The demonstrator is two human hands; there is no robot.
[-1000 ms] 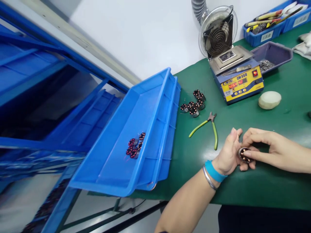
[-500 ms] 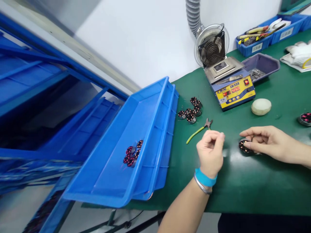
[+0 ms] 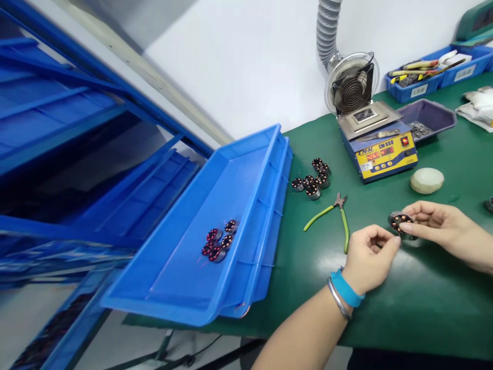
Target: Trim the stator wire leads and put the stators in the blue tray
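My right hand [image 3: 442, 226] grips a small motor stator [image 3: 398, 221] with copper windings, held tilted just above the green bench. At its lower edge my left hand [image 3: 372, 254] is closed in a pinch, thumb and forefinger at what looks like a thin lead wire of the stator. A blue band and a metal bangle circle the left wrist. Green-handled side cutters [image 3: 339, 203] lie spread on the bench, left of the hands. Behind them stands a cluster of several more stators [image 3: 313, 191].
A tilted stack of blue trays [image 3: 246, 246] on the left holds several stators [image 3: 216, 252]. At the back are a yellow-fronted solder pot [image 3: 389, 162], a purple tray [image 3: 437, 123] and blue tool bins [image 3: 419, 92]. A pale round block [image 3: 427, 180] sits beyond my right hand.
My left hand has moved right to the stator's edge. The stator is now tilted up in my right hand. The view has shifted a little, uncovering the cutters' second handle.
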